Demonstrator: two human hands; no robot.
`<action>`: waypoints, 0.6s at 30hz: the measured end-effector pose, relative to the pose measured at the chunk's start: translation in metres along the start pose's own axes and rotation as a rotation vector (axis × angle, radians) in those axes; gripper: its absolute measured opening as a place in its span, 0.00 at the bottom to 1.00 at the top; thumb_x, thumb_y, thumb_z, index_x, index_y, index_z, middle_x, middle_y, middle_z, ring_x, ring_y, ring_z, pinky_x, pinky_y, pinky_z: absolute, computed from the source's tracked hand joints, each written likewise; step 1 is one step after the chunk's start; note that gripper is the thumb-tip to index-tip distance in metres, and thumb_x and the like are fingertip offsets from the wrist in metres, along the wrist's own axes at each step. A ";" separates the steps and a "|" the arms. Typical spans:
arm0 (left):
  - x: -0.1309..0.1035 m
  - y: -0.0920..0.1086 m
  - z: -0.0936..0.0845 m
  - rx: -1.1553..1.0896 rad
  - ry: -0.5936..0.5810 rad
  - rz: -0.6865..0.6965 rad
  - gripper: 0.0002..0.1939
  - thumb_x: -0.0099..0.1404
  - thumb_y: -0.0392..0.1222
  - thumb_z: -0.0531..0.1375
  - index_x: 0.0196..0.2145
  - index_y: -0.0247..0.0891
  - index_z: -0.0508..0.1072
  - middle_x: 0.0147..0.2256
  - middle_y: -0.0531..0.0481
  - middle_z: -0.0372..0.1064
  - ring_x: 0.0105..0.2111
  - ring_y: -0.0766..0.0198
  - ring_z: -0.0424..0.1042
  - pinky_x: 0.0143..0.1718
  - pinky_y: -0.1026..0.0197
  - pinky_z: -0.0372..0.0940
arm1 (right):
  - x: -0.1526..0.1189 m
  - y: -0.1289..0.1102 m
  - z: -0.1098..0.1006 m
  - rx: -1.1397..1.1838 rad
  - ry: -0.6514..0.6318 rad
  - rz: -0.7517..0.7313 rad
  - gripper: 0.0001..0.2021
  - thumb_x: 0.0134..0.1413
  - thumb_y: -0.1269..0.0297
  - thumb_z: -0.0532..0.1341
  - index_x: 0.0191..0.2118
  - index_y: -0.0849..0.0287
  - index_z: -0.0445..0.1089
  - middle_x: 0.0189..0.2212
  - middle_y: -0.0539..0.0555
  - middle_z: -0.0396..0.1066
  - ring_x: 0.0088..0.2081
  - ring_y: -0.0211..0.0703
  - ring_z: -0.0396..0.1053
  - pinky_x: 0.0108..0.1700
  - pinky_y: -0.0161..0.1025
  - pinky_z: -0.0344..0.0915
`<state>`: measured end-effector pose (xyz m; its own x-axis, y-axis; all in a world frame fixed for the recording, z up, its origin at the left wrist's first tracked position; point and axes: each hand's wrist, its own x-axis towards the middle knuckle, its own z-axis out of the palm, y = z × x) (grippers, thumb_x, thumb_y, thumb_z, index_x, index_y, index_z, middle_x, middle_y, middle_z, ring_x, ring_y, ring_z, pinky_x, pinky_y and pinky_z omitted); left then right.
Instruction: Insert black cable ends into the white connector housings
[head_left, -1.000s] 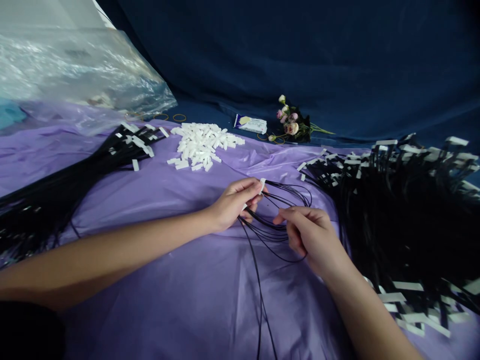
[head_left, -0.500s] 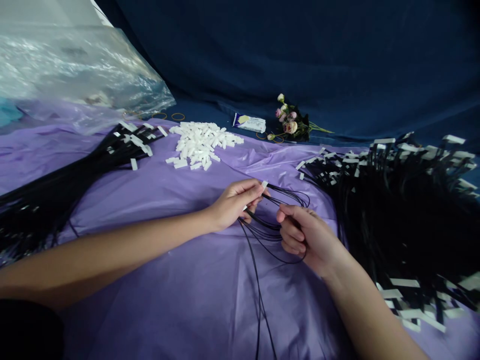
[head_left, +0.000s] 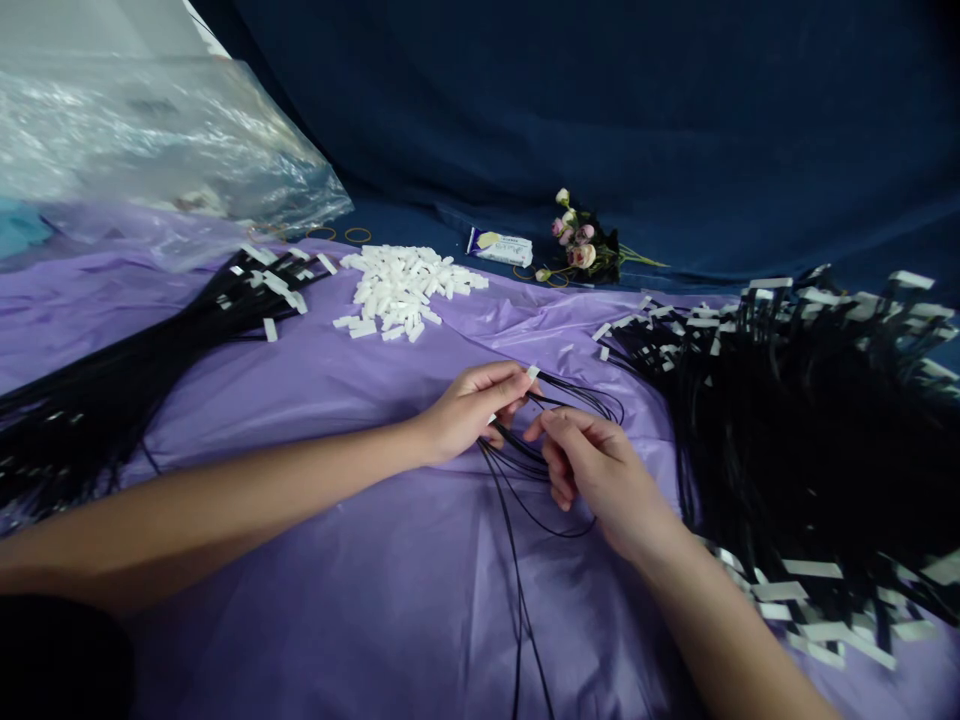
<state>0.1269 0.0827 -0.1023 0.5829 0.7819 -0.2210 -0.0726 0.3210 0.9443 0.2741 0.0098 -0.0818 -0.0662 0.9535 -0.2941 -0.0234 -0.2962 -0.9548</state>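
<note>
My left hand (head_left: pixel 487 400) is closed on a looped bundle of thin black cords (head_left: pixel 517 460). A small white tab (head_left: pixel 532 372) sticks out at its thumb tip, and a bit of white shows lower between the fingers. Loops reach to the right, while two strands hang down toward the front. My right hand (head_left: pixel 589 465) overlaps these loops with its fingers curled and the index finger toward the left hand. Whether a cord lies between its fingertips is too small to make out.
A pile of white tabs (head_left: pixel 405 290) lies on the purple cloth (head_left: pixel 360 580). White-tipped black cords lie in a left bundle (head_left: pixel 165 340) and a large right heap (head_left: pixel 810 430). Behind are a wrapped packet (head_left: pixel 499 246), artificial flowers (head_left: pixel 581 250), rubber bands (head_left: pixel 358 235) and a clear plastic bag (head_left: pixel 165 140).
My right hand has moved left, closer to my left hand, and its index finger has stretched out somewhat. The left hand keeps its hold on the cords.
</note>
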 end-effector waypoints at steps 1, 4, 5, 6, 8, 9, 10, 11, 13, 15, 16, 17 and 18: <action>0.001 0.000 0.000 -0.026 0.006 -0.008 0.17 0.59 0.56 0.59 0.36 0.39 0.73 0.23 0.55 0.54 0.21 0.71 0.59 0.17 0.70 0.57 | -0.002 -0.001 -0.001 -0.045 0.003 -0.023 0.15 0.59 0.53 0.55 0.33 0.61 0.69 0.16 0.42 0.54 0.13 0.29 0.53 0.15 0.29 0.52; 0.004 0.002 -0.001 -0.178 0.039 -0.023 0.15 0.59 0.53 0.61 0.33 0.37 0.71 0.23 0.56 0.53 0.20 0.73 0.57 0.16 0.73 0.53 | -0.009 -0.002 -0.007 -0.266 0.180 -0.219 0.14 0.61 0.55 0.55 0.38 0.60 0.70 0.21 0.46 0.61 0.16 0.30 0.59 0.18 0.30 0.57; 0.006 0.003 -0.002 -0.248 0.053 -0.029 0.15 0.58 0.52 0.62 0.32 0.37 0.70 0.23 0.56 0.52 0.19 0.74 0.56 0.15 0.73 0.50 | -0.013 -0.003 -0.010 -0.357 0.292 -0.330 0.12 0.61 0.57 0.55 0.40 0.59 0.70 0.23 0.47 0.64 0.19 0.32 0.62 0.20 0.31 0.60; 0.008 0.004 -0.003 -0.321 0.063 -0.039 0.14 0.58 0.51 0.62 0.32 0.36 0.70 0.23 0.57 0.52 0.19 0.76 0.54 0.15 0.74 0.48 | -0.016 -0.004 -0.012 -0.441 0.405 -0.454 0.10 0.61 0.60 0.56 0.42 0.59 0.70 0.26 0.49 0.66 0.22 0.33 0.64 0.22 0.32 0.62; 0.012 0.004 -0.007 -0.450 0.072 -0.060 0.13 0.60 0.50 0.61 0.32 0.36 0.68 0.23 0.58 0.51 0.16 0.78 0.50 0.14 0.75 0.45 | -0.021 -0.007 -0.017 -0.582 0.555 -0.694 0.07 0.59 0.67 0.58 0.42 0.58 0.71 0.31 0.51 0.68 0.27 0.35 0.67 0.28 0.34 0.65; 0.014 0.005 -0.010 -0.500 0.074 -0.068 0.13 0.61 0.49 0.61 0.32 0.36 0.68 0.23 0.58 0.51 0.16 0.79 0.48 0.14 0.75 0.44 | -0.023 -0.008 -0.019 -0.641 0.565 -0.793 0.07 0.57 0.71 0.59 0.41 0.58 0.71 0.31 0.51 0.68 0.28 0.35 0.67 0.30 0.34 0.66; 0.016 0.005 -0.012 -0.540 0.075 -0.077 0.13 0.62 0.49 0.60 0.33 0.35 0.68 0.23 0.58 0.51 0.15 0.80 0.47 0.13 0.75 0.43 | -0.024 -0.009 -0.021 -0.699 0.526 -0.872 0.07 0.56 0.74 0.60 0.40 0.59 0.71 0.31 0.51 0.68 0.29 0.35 0.67 0.31 0.34 0.66; 0.017 0.005 -0.014 -0.571 0.077 -0.085 0.13 0.62 0.49 0.59 0.33 0.35 0.68 0.23 0.58 0.51 0.14 0.80 0.46 0.13 0.75 0.42 | -0.024 -0.010 -0.022 -0.759 0.450 -0.930 0.09 0.54 0.76 0.60 0.40 0.60 0.71 0.31 0.51 0.69 0.30 0.35 0.67 0.33 0.34 0.66; 0.019 0.005 -0.018 -0.606 0.084 -0.104 0.14 0.63 0.49 0.58 0.34 0.33 0.68 0.22 0.59 0.52 0.13 0.81 0.45 0.12 0.74 0.42 | -0.022 -0.011 -0.023 -0.888 0.245 -0.978 0.11 0.54 0.77 0.60 0.43 0.60 0.70 0.33 0.52 0.70 0.33 0.36 0.69 0.36 0.33 0.67; 0.019 0.005 -0.020 -0.619 0.085 -0.119 0.15 0.63 0.50 0.58 0.34 0.33 0.68 0.22 0.59 0.52 0.12 0.81 0.46 0.12 0.73 0.42 | -0.019 -0.007 -0.023 -1.014 0.074 -0.967 0.12 0.55 0.76 0.60 0.45 0.60 0.69 0.38 0.53 0.71 0.37 0.37 0.70 0.40 0.34 0.69; 0.019 0.005 -0.020 -0.623 0.081 -0.119 0.15 0.63 0.50 0.58 0.34 0.33 0.68 0.22 0.59 0.52 0.12 0.81 0.47 0.11 0.73 0.43 | -0.017 -0.005 -0.023 -1.073 0.025 -0.962 0.12 0.56 0.75 0.60 0.46 0.59 0.69 0.39 0.53 0.71 0.38 0.37 0.71 0.40 0.34 0.69; 0.019 0.005 -0.020 -0.627 0.076 -0.115 0.15 0.64 0.50 0.58 0.34 0.33 0.68 0.22 0.59 0.53 0.12 0.80 0.47 0.11 0.73 0.43 | -0.015 -0.002 -0.022 -1.122 -0.010 -0.968 0.12 0.57 0.74 0.60 0.47 0.59 0.69 0.40 0.52 0.72 0.38 0.37 0.71 0.40 0.34 0.69; 0.019 0.006 -0.020 -0.632 0.068 -0.111 0.14 0.64 0.50 0.57 0.34 0.33 0.68 0.22 0.59 0.52 0.12 0.80 0.47 0.11 0.72 0.43 | -0.014 0.000 -0.021 -1.155 -0.040 -0.987 0.12 0.57 0.73 0.60 0.47 0.58 0.68 0.41 0.52 0.72 0.38 0.37 0.71 0.40 0.34 0.69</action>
<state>0.1208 0.1098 -0.1061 0.5634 0.7514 -0.3435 -0.4894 0.6385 0.5939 0.2958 -0.0025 -0.0786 -0.5181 0.7299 0.4458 0.6958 0.6629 -0.2766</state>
